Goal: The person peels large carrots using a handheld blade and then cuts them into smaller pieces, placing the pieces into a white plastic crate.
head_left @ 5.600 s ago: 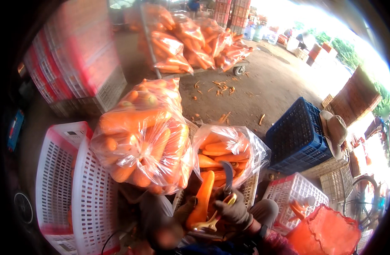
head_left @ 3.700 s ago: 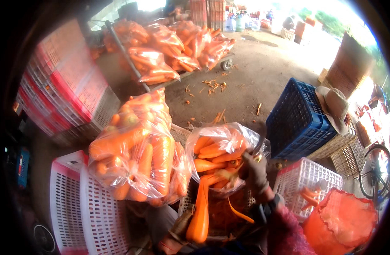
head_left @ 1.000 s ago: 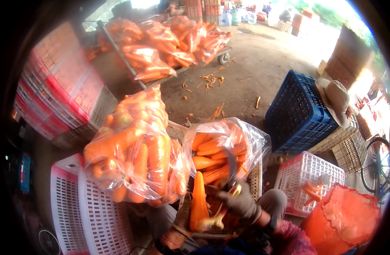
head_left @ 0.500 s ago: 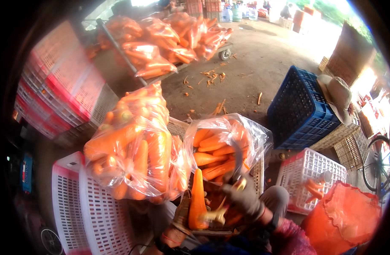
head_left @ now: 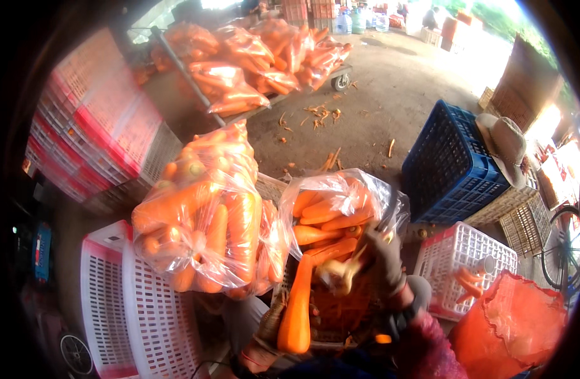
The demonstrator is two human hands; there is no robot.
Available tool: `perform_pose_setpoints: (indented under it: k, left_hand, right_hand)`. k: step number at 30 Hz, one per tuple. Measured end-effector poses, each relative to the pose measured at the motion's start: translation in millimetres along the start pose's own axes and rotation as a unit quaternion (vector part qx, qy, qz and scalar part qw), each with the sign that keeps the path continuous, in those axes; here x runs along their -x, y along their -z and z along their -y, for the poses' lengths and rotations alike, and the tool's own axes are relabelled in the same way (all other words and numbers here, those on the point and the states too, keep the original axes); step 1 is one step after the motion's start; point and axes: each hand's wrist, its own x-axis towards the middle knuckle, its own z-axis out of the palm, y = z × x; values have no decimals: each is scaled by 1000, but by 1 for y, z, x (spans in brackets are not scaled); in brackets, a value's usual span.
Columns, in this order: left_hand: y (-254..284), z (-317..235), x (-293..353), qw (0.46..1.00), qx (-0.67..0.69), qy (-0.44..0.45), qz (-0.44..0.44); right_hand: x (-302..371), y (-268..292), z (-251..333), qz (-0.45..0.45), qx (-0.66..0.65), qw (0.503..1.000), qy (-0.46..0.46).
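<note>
My gloved left hand point(head_left: 271, 321) is closed round a large carrot point(head_left: 296, 309), which stands almost upright with its narrow end up. My gloved right hand point(head_left: 384, 259), smeared by motion, is closed on a blurred tool with a pale yellow part point(head_left: 341, 273); its exact kind does not show. Right behind the hands, an open clear plastic bag point(head_left: 391, 205) holds several carrots point(head_left: 315, 235). To its left a full clear bag of carrots point(head_left: 204, 202) bulges upward. A small orange piece point(head_left: 382, 339) shows below my right hand.
White and pink crates point(head_left: 154, 303) stand at left, below a tall crate stack point(head_left: 100, 120). A cart of bagged carrots point(head_left: 252, 63) is at the back. On the right are a blue crate point(head_left: 448, 164), a hat point(head_left: 506, 142), a white crate point(head_left: 473, 252) and a red sack point(head_left: 511, 322).
My right hand has moved up and away from the carrot's lower end, taking the tool with it. The carrot stays in my left hand, slightly lower and tilted. The view has shifted a little.
</note>
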Motion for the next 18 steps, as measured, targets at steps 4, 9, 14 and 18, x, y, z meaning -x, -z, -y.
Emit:
perform_pose_setpoints:
  k: [4,9,14,18]
  left_hand:
    - [7,5,-9,999,25,-33,-34]
    - [-5,18,5,995,-95,0,-40]
    - [-7,14,46,944,-299,-21,-136]
    - [34,18,66,890,-426,-143,-84]
  right_hand:
    - [60,-24,-23,95,-100,988,-66]
    - [59,-26,-19,43,-27,998,-40]
    - [6,-5,0,-18,-10,1000,2]
    - [-5,8,-34,-59,-8,998,-18]
